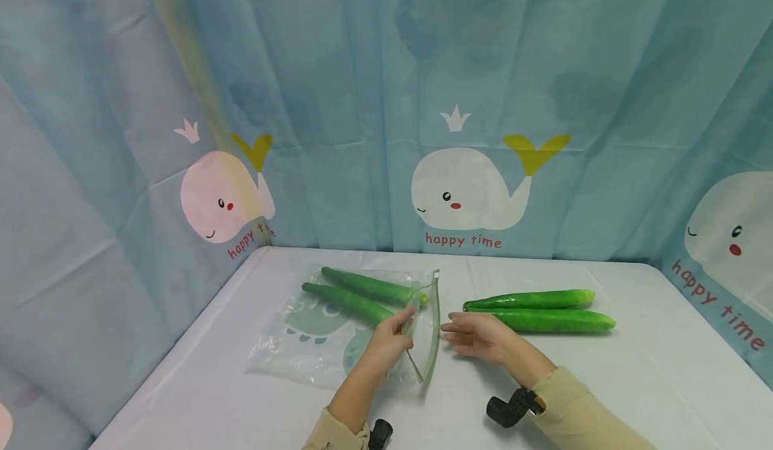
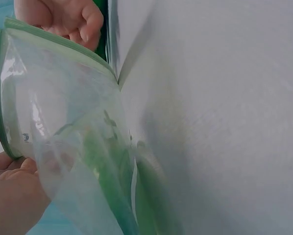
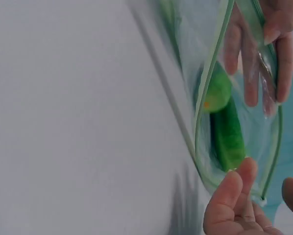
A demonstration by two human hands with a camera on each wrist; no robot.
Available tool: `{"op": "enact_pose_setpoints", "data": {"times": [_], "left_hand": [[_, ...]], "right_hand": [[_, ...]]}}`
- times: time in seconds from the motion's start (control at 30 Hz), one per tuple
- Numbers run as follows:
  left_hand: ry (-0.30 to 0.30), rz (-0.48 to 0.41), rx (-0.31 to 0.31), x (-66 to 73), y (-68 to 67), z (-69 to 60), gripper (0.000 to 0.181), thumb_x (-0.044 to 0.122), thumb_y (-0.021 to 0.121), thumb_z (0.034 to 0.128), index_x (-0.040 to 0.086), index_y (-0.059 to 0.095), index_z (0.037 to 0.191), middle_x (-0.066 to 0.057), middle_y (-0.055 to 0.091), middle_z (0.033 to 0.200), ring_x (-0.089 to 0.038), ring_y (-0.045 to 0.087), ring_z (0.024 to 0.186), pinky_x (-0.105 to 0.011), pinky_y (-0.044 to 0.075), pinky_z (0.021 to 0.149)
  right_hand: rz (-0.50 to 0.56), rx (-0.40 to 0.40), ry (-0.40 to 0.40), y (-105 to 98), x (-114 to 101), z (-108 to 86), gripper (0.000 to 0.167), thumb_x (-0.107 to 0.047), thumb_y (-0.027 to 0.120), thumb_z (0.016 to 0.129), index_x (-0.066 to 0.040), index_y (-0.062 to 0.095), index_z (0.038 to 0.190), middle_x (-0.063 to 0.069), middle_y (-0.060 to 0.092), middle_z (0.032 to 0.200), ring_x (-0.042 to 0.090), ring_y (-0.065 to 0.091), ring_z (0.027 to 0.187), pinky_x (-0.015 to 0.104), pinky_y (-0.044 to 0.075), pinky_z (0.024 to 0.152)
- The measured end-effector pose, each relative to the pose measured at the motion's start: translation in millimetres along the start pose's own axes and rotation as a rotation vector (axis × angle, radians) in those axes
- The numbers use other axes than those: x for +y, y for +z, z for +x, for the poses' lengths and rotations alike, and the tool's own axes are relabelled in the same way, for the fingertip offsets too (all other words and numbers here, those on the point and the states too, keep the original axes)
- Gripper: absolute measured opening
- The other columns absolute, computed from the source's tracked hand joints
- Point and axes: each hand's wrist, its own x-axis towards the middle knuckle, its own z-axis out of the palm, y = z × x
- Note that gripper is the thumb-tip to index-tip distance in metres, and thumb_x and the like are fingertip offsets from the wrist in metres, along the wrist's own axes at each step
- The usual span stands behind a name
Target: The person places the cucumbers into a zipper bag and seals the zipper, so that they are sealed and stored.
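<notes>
A clear zip bag (image 1: 314, 363) with green edging lies on the left of the table, its mouth held apart toward the right. Two cucumbers (image 1: 350, 304) are inside, one end near the mouth; the right wrist view shows their ends, a cucumber (image 3: 227, 137) among them. My left hand (image 1: 386, 346) pinches the bag's upper side at the opening, and that hand (image 3: 279, 29) shows at the top right there. Just right of the mouth, my right hand (image 1: 483, 339) has relaxed fingers and holds nothing; whether its fingertips touch the rim, I cannot tell.
Two more cucumbers, a back one (image 1: 531, 299) and a front one (image 1: 555, 320), lie side by side beyond my right hand. A white cloth covers the table (image 1: 640, 369). A blue curtain (image 1: 338, 168) with whale prints stands behind and at both sides.
</notes>
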Motion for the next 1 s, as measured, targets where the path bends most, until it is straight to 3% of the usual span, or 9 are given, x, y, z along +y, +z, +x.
{"op": "enact_pose_setpoints", "data": {"times": [0.2,0.4,0.67,0.87,1.0], "left_hand": [[0.01,-0.007,-0.004,-1.3,-1.4,-0.9,0.068,-0.011,0.049,0.0781,-0.003,0.04,0.145,-0.028,0.036,0.148,-0.048,0.022,0.139,-0.055,0.031,0.107],[0.009,-0.007,0.005,-1.4,-0.9,-1.1,0.068,-0.011,0.049,0.0771,-0.004,0.041,0.144,-0.029,0.038,0.146,-0.047,0.024,0.139,-0.055,0.031,0.106],[0.005,-0.012,0.012,-1.4,-0.6,-1.3,0.068,-0.011,0.049,0.0769,-0.004,0.041,0.144,-0.028,0.038,0.147,-0.046,0.024,0.139,-0.052,0.033,0.105],[0.0,-0.019,0.002,-2.1,-0.8,1.2,0.068,-0.01,0.049,0.0775,-0.003,0.041,0.145,-0.028,0.038,0.147,-0.045,0.024,0.14,-0.05,0.035,0.103],[-0.009,-0.02,0.0,-2.6,-1.0,2.7,0.068,-0.011,0.049,0.0777,-0.003,0.041,0.145,-0.028,0.037,0.147,-0.046,0.023,0.14,-0.05,0.035,0.103]], "right_hand": [[-0.05,-0.002,-0.063,-20.8,-7.0,-15.0,0.06,-0.009,0.049,0.099,0.014,0.021,0.147,0.009,0.066,0.113,0.017,0.063,0.097,0.037,0.051,0.081],[-0.113,0.036,-0.123,-42.3,-15.8,-33.2,0.064,-0.015,0.054,0.098,0.013,0.024,0.147,0.004,0.068,0.109,0.015,0.065,0.09,0.034,0.052,0.078],[-0.296,0.118,-0.187,-75.1,-28.2,-51.1,0.062,-0.023,0.055,0.099,0.011,0.03,0.145,0.003,0.067,0.113,0.014,0.064,0.094,0.033,0.052,0.081],[-0.555,0.184,-0.28,-98.0,-36.6,-61.2,0.061,-0.024,0.061,0.096,0.008,0.038,0.143,0.017,0.061,0.122,0.004,0.062,0.094,0.036,0.053,0.08],[-0.79,0.195,-0.367,-117.9,-39.6,-64.8,0.055,-0.023,0.061,0.095,0.006,0.046,0.14,0.022,0.058,0.124,0.01,0.059,0.1,0.035,0.052,0.078]]}}
